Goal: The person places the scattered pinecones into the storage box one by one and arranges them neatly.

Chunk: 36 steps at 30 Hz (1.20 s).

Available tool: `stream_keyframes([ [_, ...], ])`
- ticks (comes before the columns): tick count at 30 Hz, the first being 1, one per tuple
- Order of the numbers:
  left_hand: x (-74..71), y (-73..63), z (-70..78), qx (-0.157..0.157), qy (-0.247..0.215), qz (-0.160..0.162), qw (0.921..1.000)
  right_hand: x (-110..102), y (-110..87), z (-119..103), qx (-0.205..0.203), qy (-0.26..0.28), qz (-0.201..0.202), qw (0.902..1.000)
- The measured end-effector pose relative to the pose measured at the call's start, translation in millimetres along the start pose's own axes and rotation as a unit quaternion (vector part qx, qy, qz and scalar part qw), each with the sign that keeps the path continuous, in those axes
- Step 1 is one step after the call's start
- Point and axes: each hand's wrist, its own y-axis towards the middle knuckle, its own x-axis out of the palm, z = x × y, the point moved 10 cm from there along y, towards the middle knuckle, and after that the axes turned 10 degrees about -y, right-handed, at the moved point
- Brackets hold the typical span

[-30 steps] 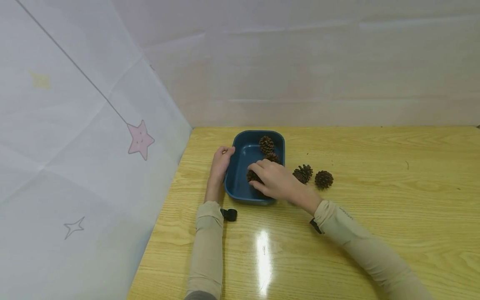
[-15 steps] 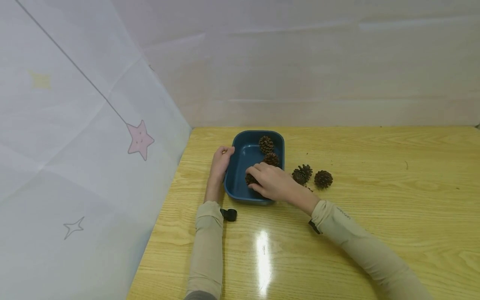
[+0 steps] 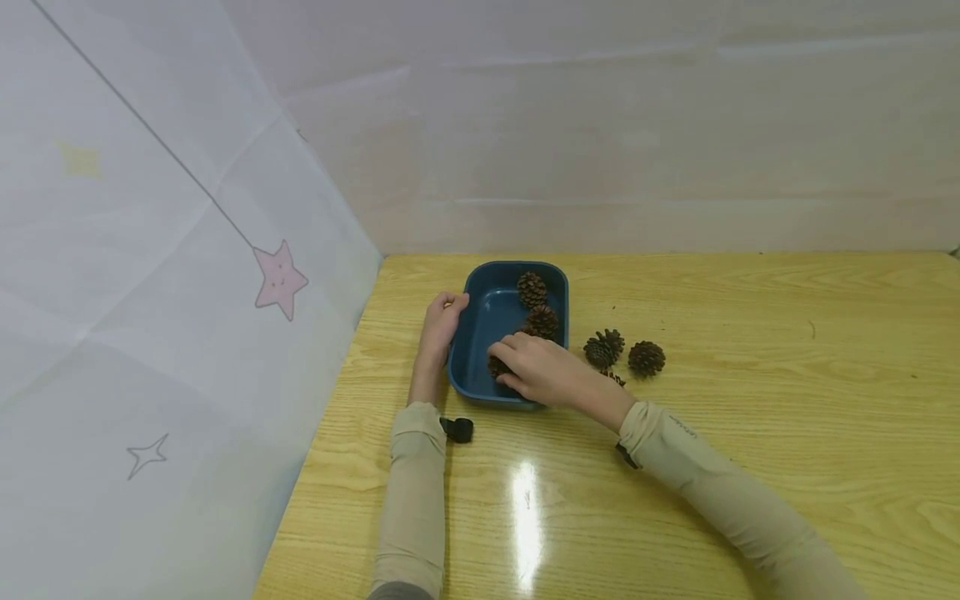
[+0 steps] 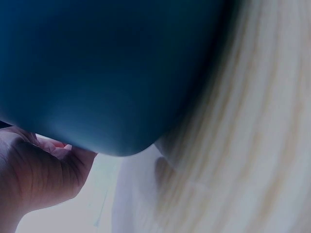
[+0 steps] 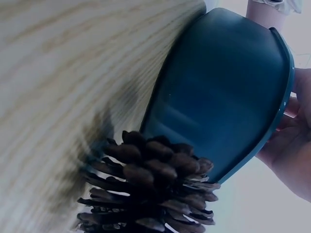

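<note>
A dark blue rectangular bin (image 3: 477,321) stands on the table. My left hand (image 3: 441,325) holds its left rim, thumb over the edge; in the left wrist view that hand (image 4: 43,170) sits against the bin's outer wall (image 4: 107,82). Curled inside the near part of the bin, my right hand (image 3: 543,367) grips a brown pine cone (image 3: 497,367), mostly covered by the fingers. Two pine cones, one at the far right (image 3: 532,289) and another just nearer (image 3: 542,322), lie in the bin. In the right wrist view, the right hand (image 5: 296,131) is at the bin's rim.
To the right of the bin lie a pine cone (image 3: 603,348), another pine cone (image 3: 647,358) and a partly hidden pine cone (image 3: 613,379) beside the right wrist. The last view shows a large pine cone (image 5: 150,184) close to the camera. A pale sheet (image 3: 600,167) hangs behind the wooden table (image 3: 787,400).
My right hand has shifted slightly nearer and left inside the bin with its pine cone. More of the pine cones behind and beside it shows. The left hand and bin stay put.
</note>
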Motion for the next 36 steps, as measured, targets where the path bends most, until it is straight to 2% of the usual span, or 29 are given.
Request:
stream_keyframes([
  [6, -0.1, -0.1, 0.5, 0.003, -0.002, -0.001, 1.0000, 5, 1.0, -4, -0.013, -0.001, -0.015, 0.9998],
  [12, -0.2, 0.1, 0.0, 0.003, 0.000, 0.001, 1.0000, 13, 0.8, -2, -0.002, -0.007, -0.041, 0.9991],
  [19, -0.8, 1.5, -2.5, 0.001, -0.010, 0.001, 0.9999, 16, 1.8, 1, 0.007, -0.010, -0.051, 0.9986],
  [25, -1.1, 0.6, -4.7, -0.006, -0.005, 0.001, 1.0000, 18, 1.9, 2, 0.014, -0.041, -0.062, 0.9971],
  [30, -1.0, 0.1, -4.4, -0.006, -0.004, 0.000, 1.0000, 15, 2.5, 2, 0.018, -0.074, -0.050, 0.9958],
  [36, -1.1, 0.5, -3.1, -0.005, -0.002, 0.000, 1.0000, 14, 2.1, 3, 0.027, -0.074, -0.045, 0.9959],
])
